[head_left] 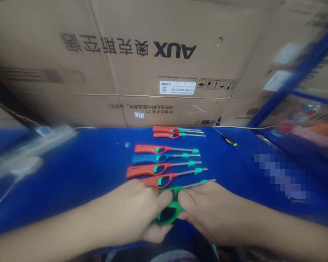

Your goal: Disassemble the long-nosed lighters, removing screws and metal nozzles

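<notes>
A green lighter [169,216] with a looped trigger guard is between my two hands near the front edge of the table. My left hand [142,209] closes around its handle side. My right hand [205,207] is closed at the other side of the guard, over where the tube would be. Just beyond, partly covered by my hands, lies another green lighter [192,185] with a metal tube. Farther back, several red-orange lighters [142,171] and one blue lighter [146,158] lie in a row, tubes pointing right, most with teal pieces on the tubes.
More red lighters [164,134] lie at the back of the blue table [98,153]. A black-and-yellow screwdriver [228,139] is to their right. At left are a white power strip [51,140] and cable. Cardboard [125,69] walls the back; a blurred patch is at right.
</notes>
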A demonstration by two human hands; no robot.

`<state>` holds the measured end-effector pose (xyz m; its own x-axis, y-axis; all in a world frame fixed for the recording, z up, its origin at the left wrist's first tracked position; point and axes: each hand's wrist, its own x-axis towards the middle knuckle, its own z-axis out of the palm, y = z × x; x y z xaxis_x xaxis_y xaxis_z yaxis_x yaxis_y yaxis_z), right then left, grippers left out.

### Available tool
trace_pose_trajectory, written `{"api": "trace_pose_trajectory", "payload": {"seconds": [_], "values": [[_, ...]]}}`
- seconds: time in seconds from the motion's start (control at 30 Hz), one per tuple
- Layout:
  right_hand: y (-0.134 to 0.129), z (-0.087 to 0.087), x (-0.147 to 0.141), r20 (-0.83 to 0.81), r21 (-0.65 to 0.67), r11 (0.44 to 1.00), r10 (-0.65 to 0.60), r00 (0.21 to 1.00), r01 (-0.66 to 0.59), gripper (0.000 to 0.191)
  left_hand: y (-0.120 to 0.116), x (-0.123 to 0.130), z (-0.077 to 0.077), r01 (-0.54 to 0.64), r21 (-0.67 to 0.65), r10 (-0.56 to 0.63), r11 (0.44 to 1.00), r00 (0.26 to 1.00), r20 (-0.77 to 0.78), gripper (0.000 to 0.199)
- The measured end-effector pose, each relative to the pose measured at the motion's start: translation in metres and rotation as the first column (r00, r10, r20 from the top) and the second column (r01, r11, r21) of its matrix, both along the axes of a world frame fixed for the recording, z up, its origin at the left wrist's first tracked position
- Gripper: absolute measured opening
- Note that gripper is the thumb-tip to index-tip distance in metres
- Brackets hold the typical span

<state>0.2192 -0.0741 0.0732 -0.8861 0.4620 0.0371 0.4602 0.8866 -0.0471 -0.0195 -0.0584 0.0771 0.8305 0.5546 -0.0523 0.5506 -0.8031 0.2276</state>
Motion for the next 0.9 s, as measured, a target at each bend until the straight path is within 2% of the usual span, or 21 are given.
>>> {"api": "trace_pose_trajectory", "payload": {"seconds": [0.13, 0.3, 0.5, 0.63, 0.77, 0.83, 0.9], "values": [[-0.004, -0.009, 0.0, 0.005, 0.103, 0.994, 0.047, 0.999, -0.047, 0.03, -0.003, -0.001, -0.002, 0.002, -0.083, -0.001, 0.997, 1.0, 0.013, 0.023], [-0.017, -0.011, 0.0, 0.022, 0.192, 0.981, 0.014, 1.0, -0.018, 0.024, -0.01, 0.001, 0.0, -0.031, -0.21, 0.026, 0.977, 0.999, -0.029, 0.023], [-0.026, -0.016, -0.002, 0.062, 0.217, 0.976, -0.025, 0.998, 0.011, 0.026, -0.015, 0.0, 0.006, -0.062, -0.306, 0.057, 0.95, 0.998, -0.027, 0.018], [-0.028, -0.017, -0.002, 0.049, 0.164, 0.986, -0.018, 0.999, 0.01, 0.026, -0.018, 0.0, 0.013, -0.088, -0.363, 0.082, 0.928, 0.996, -0.032, 0.021], [-0.028, -0.014, 0.002, 0.031, 0.095, 0.995, -0.011, 0.999, 0.008, 0.024, -0.019, 0.002, 0.011, -0.062, -0.269, 0.05, 0.961, 0.998, -0.049, 0.022], [-0.023, -0.006, 0.003, 0.014, 0.02, 0.999, -0.031, 0.999, 0.031, 0.023, -0.015, 0.004, 0.008, -0.026, -0.152, 0.017, 0.988, 0.998, -0.06, 0.022], [-0.016, 0.006, 0.003, -0.002, -0.131, 0.988, -0.088, 0.996, 0.087, 0.02, -0.01, 0.006, 0.006, 0.008, 0.006, -0.008, 1.0, 0.998, -0.069, 0.022]]}}
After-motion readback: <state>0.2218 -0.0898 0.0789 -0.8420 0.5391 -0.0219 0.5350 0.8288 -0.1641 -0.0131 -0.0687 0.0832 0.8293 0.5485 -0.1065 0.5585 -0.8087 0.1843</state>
